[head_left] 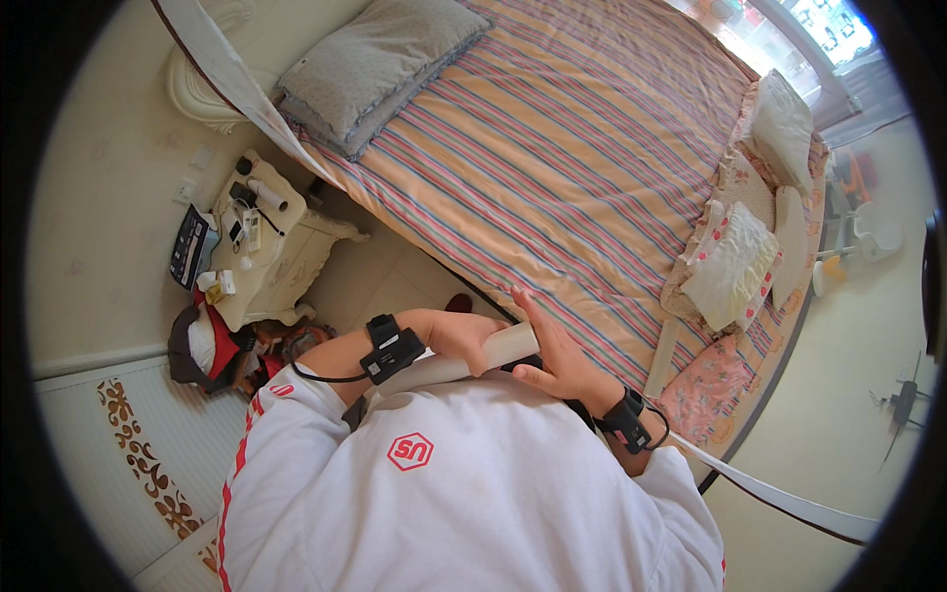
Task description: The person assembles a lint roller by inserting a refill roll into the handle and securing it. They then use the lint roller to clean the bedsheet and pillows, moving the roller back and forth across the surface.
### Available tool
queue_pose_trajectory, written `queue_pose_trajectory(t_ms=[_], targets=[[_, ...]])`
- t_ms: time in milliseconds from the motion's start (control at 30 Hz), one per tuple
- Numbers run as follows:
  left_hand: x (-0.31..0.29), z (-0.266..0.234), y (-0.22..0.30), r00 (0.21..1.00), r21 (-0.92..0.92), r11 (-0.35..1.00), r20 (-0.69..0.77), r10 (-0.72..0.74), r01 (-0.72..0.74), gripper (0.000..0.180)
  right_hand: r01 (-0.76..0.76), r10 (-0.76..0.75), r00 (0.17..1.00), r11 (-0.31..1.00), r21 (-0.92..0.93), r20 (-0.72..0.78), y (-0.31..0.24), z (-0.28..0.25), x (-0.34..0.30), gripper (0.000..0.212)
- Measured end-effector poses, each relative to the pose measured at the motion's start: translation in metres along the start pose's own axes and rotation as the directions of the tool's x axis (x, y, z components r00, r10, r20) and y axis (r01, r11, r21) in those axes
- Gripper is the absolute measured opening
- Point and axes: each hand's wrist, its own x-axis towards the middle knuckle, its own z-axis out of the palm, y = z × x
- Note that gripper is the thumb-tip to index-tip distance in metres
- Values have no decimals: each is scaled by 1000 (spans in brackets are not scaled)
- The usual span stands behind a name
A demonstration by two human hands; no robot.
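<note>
A white cylindrical roll (pixel 511 344) lies across the front of my body, close to my white shirt. My left hand (pixel 462 338) is wrapped around its middle, fingers curled over the top. At the roll's right end is my right hand (pixel 560 361), open, with fingers stretched out and thumb apart; its palm side faces the end and appears to touch it. The roll's lower left part runs along my left forearm toward the shirt. Whether it has a handle cannot be seen. Each wrist wears a black strapped device with a cable.
Ahead is a bed with a striped sheet (pixel 562 148), a grey pillow (pixel 380 69) and bunched bedding (pixel 730 261) on the right. A cream nightstand (pixel 281 242) holding small items stands left, bags (pixel 202 345) beside it. A pale strip (pixel 232 74) borders the bed.
</note>
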Motion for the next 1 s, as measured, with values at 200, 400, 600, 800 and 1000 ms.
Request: queue_pose_trajectory(t_ms=[200, 400, 600, 800, 1000], targets=[[-10, -9, 7, 998, -39, 999, 48, 30, -28, 61, -25, 89, 990, 880, 474, -113, 2, -1, 3, 83], [-22, -16, 10, 994, -191, 978, 60, 96, -83, 60, -88, 130, 986, 936, 342, -101, 8, -3, 2, 54], [-51, -25, 20, 982, -82, 990, -163, 98, -113, 76, 0, 198, 942, 808, 590, -271, 14, -1, 8, 50], [-101, -49, 21, 847, 249, 964, -528, 56, 91, 79, 242, 114, 772, 857, 455, -626, 15, -36, 7, 44], [-90, -45, -4, 685, -148, 775, -586, 432, -615, 83, 344, 195, 618, 803, 486, -761, 14, -79, 1, 39]])
